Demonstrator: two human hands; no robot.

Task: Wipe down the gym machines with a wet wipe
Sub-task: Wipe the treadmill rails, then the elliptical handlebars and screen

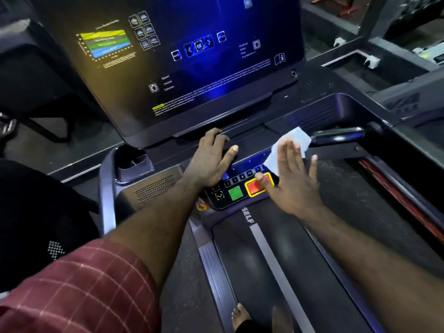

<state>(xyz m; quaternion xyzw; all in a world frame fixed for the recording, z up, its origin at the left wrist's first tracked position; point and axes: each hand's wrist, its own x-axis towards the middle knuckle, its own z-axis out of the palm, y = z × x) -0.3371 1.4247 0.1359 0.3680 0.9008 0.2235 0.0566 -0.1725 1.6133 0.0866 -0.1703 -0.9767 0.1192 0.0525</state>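
Note:
I stand on a treadmill facing its dark console. A pale wet wipe lies against the right part of the console ledge, above the button panel. My right hand is spread with straight fingers, and its fingertips lie over the lower edge of the wipe. My left hand rests palm down on the middle of the ledge. Its fingers bend over the ledge's far edge, where the tips are hidden, and the thumb points right.
A green button and a red, yellow-framed button sit just below my hands. A cup holder is at the left and a side handle at the right. The treadmill belt runs below, with bare feet on it. Other gym frames stand behind.

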